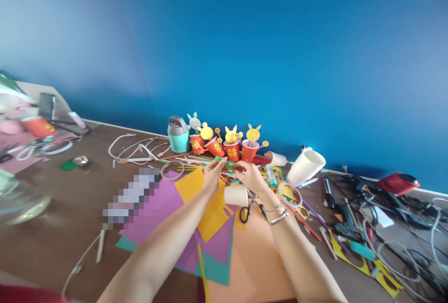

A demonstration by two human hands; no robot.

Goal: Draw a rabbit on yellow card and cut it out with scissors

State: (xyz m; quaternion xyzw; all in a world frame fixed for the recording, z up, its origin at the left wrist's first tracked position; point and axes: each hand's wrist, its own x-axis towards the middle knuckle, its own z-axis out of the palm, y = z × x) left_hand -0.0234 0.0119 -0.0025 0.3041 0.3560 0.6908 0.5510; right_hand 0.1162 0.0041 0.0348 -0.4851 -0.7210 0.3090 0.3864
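Both my arms reach forward over coloured paper sheets [164, 200]. My left hand [213, 175] and my right hand [249, 175] each pinch one end of a thin green straw [227, 163], held level between them. A bracelet sits on my right wrist. Just below my hands lie a small white paper cup [236, 195] on its side and black-handled scissors [249, 206]. Behind the hands stand several red paper cups [232, 150] topped with yellow rabbit faces.
A teal and grey container [178, 135] stands beside the red cups. A large white cup [305, 166] lies tilted at right, near a tape ring [290, 194]. Cables and a glue gun [345, 216] crowd the right side. White cords [133, 149] lie at left. A blue wall rises behind.
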